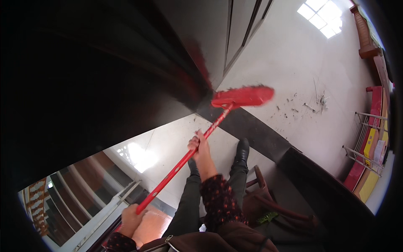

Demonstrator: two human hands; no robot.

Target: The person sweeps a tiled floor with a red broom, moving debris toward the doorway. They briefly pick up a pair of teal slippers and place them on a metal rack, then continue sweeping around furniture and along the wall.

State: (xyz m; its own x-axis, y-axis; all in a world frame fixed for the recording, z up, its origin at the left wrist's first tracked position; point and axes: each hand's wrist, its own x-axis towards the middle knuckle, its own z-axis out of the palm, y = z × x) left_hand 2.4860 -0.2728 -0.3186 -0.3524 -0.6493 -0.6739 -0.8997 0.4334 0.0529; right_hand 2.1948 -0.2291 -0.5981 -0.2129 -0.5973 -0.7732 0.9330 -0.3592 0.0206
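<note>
A red broom (176, 169) slants across the view, from the lower left up to its head (243, 96) near a dark door panel's lower corner. My left hand (133, 220) is closed round the lower-left end of the handle. Farther up the handle, my right hand (199, 145) grips it with wrapped fingers. The bristles look slightly blurred and point away from me. To the right of the broom head, grey debris and thin twigs (310, 107) lie scattered on the pale floor (289, 75).
A dark strip (247, 128) crosses the floor by my boots (242, 151). The tall dark panel (105, 84) fills the left side. A brown wooden chair (268, 197) stands at lower right, stairs (77, 189) at lower left. A metal rack (364, 143) lines the right.
</note>
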